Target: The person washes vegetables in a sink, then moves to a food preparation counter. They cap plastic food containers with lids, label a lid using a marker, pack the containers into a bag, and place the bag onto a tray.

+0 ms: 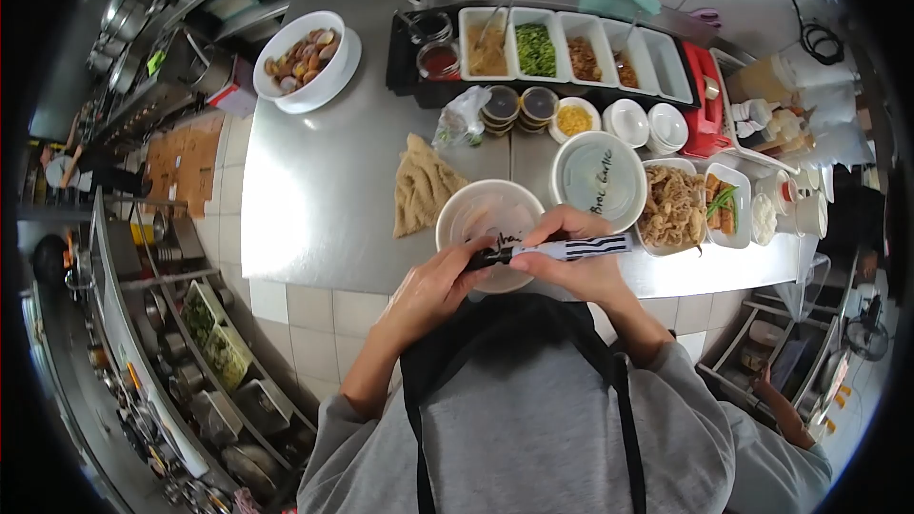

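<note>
Both my hands hold a marker point(581, 247) with a black end and a white, black-striped barrel, level above the front edge of the steel counter. My left hand point(440, 278) is closed on the black end, and my right hand point(571, 252) grips the barrel. Beneath them is a round tub point(486, 209) with handwriting on its lid, partly covered by my fingers. Behind my right hand stands a second round tub point(598, 176) with "Broc Garlic" written on its lid. A brown cloth point(426, 186) lies left of the first tub.
A bowl of clams point(303, 62) stands back left. Along the back runs a rack of topping trays point(535, 49). Fried food point(669, 207) in a container is at right, beside white cups point(809, 214). Another person's arm point(788, 409) is at lower right.
</note>
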### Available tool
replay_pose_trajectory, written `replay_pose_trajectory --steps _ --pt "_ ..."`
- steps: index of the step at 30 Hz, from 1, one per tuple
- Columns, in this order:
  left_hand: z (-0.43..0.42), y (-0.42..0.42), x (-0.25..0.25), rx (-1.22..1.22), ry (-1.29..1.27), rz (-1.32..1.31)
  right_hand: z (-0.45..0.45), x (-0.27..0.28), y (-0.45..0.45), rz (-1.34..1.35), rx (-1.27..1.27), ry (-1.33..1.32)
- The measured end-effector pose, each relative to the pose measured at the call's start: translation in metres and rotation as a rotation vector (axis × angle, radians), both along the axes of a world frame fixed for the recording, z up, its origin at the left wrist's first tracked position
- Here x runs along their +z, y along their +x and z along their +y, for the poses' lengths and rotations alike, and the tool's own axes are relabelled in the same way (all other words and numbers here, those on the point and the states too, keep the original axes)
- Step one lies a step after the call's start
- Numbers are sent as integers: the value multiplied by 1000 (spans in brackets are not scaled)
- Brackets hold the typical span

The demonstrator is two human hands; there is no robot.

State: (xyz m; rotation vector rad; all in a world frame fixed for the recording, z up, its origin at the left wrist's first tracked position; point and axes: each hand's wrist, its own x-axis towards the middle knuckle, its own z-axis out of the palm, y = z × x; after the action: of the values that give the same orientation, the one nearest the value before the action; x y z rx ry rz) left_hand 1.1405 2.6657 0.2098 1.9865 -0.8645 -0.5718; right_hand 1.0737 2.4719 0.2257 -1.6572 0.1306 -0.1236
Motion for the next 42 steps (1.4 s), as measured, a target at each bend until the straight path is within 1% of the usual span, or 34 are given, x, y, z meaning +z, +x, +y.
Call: replay_pose_trajectory --steps 3,6,7,9,10,13,14,15,18,19,20,21,22,23,24,26,28,29,31,32,35,36,37,38,39,40,41,42 --pt "-3 -1 -1 -16 -2 -26 -6 -4 -3 30 -5 61" --pt "-10 -3 11 -16 -15 41 -14 -1 -10 38 -17 66" --pt "-12 -5 11 -29 -22 3 -17 0 -11 51 -18 67" --pt "-19 -10 8 -57 -36 -72 -17 -1 -12 17 24 -41" --pt "-24 -13 8 -64 -21 -153 -17 -1 -12 0 44 -96" --pt "-42 -18 7 -69 23 -400 -3 -20 -14 86 -254 272" --pt "-47 -19 4 -57 43 -481 -3 -24 -10 93 -301 317" --pt "-53 -18 2 -46 63 -563 -9 -23 -9 120 -303 301" --pt "-80 -13 0 36 137 -679 -42 -11 0 164 -278 249" --pt "-82 -13 1 127 137 -711 -65 -18 4 -13 -403 221" --pt "-82 -11 1 220 133 -745 -103 -11 6 19 -564 -36" --pt "-82 -10 1 316 128 -774 -151 -7 17 -243 -622 -248" --pt "-76 -9 -4 386 189 -750 -199 -4 28 -487 -707 -486" --pt "-65 -9 -14 452 253 -724 -248 -8 36 -260 -891 -509" --pt "-57 -9 -25 517 319 -696 -288 -10 44 -322 -878 -606" --pt "-51 -15 -43 586 134 -455 -349 -25 57 -220 -876 -820" --pt "-47 -20 -67 675 -51 -170 -397 -44 75 -14 -782 -1003" --pt "-48 -24 -71 739 -128 -112 -408 -52 81 89 -722 -1091" --pt "-56 -27 -76 876 -289 -6 -427 -58 96 244 -608 -1147" --pt "-59 -28 -75 944 -386 103 -430 -56 100 321 -549 -1174" --pt "-66 -27 -79 1039 -493 248 -445 -49 95 290 -459 -1151" --pt "-70 -31 -76 1093 -506 315 -456 -56 88 92 -503 -1254" --pt "-71 -33 -76 1080 -486 301 -437 -38 69 84 -489 -1132" --pt "-69 -32 -77 1066 -469 286 -400 -2 40 72 -476 -1012" --pt "-67 -31 -79 1052 -453 270 -368 29 5 200 -398 -852" --pt "-67 -29 -81 1078 -437 240 -338 49 -34 130 -359 -789" --pt "-68 -29 -82 1065 -443 240 -316 62 -78 106 -298 -760" --pt "-68 -30 -82 1052 -448 241 -307 62 -127 217 -177 -674"
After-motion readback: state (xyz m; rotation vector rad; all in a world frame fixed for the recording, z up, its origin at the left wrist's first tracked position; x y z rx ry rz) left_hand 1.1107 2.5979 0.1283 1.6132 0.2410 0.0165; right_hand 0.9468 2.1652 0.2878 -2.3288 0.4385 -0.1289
